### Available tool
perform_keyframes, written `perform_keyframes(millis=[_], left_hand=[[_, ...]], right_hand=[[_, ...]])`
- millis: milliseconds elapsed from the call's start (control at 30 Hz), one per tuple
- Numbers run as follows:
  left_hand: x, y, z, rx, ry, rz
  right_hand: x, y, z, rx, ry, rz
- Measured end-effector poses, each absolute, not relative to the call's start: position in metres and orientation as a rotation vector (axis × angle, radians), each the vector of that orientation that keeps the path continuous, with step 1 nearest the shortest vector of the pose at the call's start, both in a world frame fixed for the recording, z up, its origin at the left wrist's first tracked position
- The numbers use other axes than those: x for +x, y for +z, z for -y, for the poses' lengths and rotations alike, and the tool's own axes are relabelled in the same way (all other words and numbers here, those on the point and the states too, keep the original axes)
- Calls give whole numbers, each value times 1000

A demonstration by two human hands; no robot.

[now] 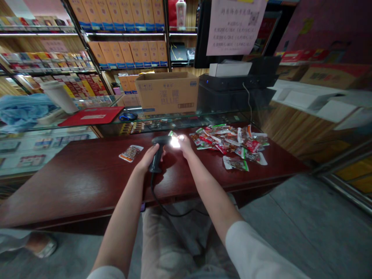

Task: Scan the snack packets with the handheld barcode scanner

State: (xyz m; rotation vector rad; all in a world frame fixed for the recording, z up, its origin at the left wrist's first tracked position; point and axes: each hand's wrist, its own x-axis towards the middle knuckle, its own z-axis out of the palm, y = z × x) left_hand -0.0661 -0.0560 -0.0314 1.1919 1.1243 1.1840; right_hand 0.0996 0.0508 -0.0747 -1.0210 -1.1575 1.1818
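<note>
The left hand (pixel 150 158) is wrapped around the handle of a black barcode scanner (pixel 157 153). The scanner stands up in the hand, with its head turned toward the right hand (pixel 185 145). A black cord (pixel 157 199) hangs down from the handle and bends past the edge of the dark red counter (pixel 95 174).

The right hand pinches a small packet (pixel 175 142) just in front of the scanner. White light shines so bright on the packet that I cannot tell what is printed on it.

To the right of the hands, a big messy pile of snack packets (pixel 226 140) lies on the counter. They are red, green, white and clear, and many lie on top of each other. One green and white packet (pixel 236 164) lies flat at the near side of the pile. Far over on the left, one orange and white packet (pixel 131 153) lies by itself on the counter.

Behind the counter is a glass case (pixel 174 117). On top of it sit a brown cardboard box (pixel 167 95), a blue and black mouse (pixel 128 116), a red folder (pixel 92 116) and a white cup (pixel 59 96).
</note>
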Motion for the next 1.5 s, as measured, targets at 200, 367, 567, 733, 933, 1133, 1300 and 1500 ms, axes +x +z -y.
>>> perform_keyframes(millis=[200, 367, 567, 733, 933, 1133, 1300, 1500], left_hand=[[-67, -28, 57, 1101, 1214, -1150], [-69, -26, 57, 1028, 1287, -1155], [-72, -27, 55, 1048, 1276, -1165], [-70, -29, 54, 1106, 1255, -1124], [-66, -28, 54, 1097, 1240, -1096], [-65, -28, 57, 1114, 1247, -1094], [-68, -23, 58, 1030, 1363, -1151], [-81, -22, 54, 1014, 1612, -1288]], right_hand=[[102, -66, -44, -1054, 1208, 1075], [103, -59, -41, -1033, 1241, 1017], [131, -48, -38, -1067, 1171, 1077], [218, -26, -29, -1070, 584, 1459], [335, -20, -15, -1376, 273, 1622], [372, -46, 0, -1603, 198, 1719], [353, -46, 22, -1771, -202, 1753], [319, -36, 37, -1757, -250, 1688]])
